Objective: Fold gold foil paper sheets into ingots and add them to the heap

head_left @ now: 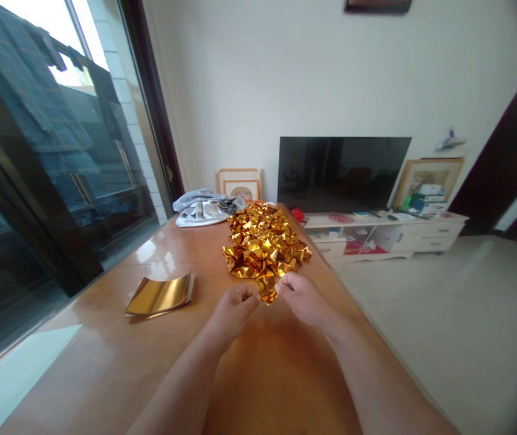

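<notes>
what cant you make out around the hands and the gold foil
Head view, left hand: its curled fingers hide what it pinches.
Head view, right hand: its fingers hide how it grips the gold foil piece.
Head view, gold foil heap: upper pieces hide the lower ones.
Head view, white TV cabinet: items on it are too small to tell.

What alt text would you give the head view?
The left hand and right hand hold a crumpled gold foil piece at the edge of a heap of gold foil pieces on a polished wooden table. A stack of gold foil sheets lies to the left.
</notes>
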A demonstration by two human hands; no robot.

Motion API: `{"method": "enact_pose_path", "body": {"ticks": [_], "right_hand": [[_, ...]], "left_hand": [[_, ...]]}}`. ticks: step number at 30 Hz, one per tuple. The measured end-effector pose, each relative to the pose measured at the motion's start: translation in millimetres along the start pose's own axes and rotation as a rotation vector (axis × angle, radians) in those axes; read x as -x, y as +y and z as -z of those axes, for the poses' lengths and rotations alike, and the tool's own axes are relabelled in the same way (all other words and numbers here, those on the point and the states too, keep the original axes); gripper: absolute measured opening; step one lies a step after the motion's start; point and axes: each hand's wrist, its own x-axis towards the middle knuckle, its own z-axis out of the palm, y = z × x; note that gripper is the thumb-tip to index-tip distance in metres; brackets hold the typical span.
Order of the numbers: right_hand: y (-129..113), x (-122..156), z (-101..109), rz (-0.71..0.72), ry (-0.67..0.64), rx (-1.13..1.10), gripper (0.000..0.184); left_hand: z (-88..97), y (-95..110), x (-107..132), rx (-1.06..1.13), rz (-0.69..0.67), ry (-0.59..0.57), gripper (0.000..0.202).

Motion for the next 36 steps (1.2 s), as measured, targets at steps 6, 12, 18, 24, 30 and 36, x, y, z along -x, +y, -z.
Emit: {"method": "enact_pose_path", "body": {"ticks": [6, 12, 18, 24, 30, 36], "right_hand": [[-2.5, 0.9, 1.7, -0.009, -0.018, -0.039, 0.019], [-5.7, 2.7, 1.8, 0.013, -0.026, -0.02, 0.016], [-4.9, 2.5, 0.0, 0.028, -0.015, -0.004, 0.016], [-5.2, 2.9, 1.6, 0.027, -0.05, -0.004, 0.016], [-6.2, 3.4, 1.0, 0.004, -0.066, -0.001, 0.016], [-7.3, 4.2, 0.5, 0.009, -0.065, 0.01, 0.017]], "left_hand": [[1.6, -1.9, -2.1, 0.019, 0.015, 0.063, 0.023], [2.2, -4.6, -3.6, -0.005, -0.006, 0.09, 0.021], [2.6, -7.7, -5.9, -0.022, -0.03, 0.072, 0.025], [3.0, -8.9, -6.3, -0.026, -0.047, 0.051, 0.025], [2.9, -10.7, -6.7, -0.034, -0.054, 0.035, 0.024], [3.3, -11.3, -6.9, -0.045, -0.064, 0.039, 0.023]]}}
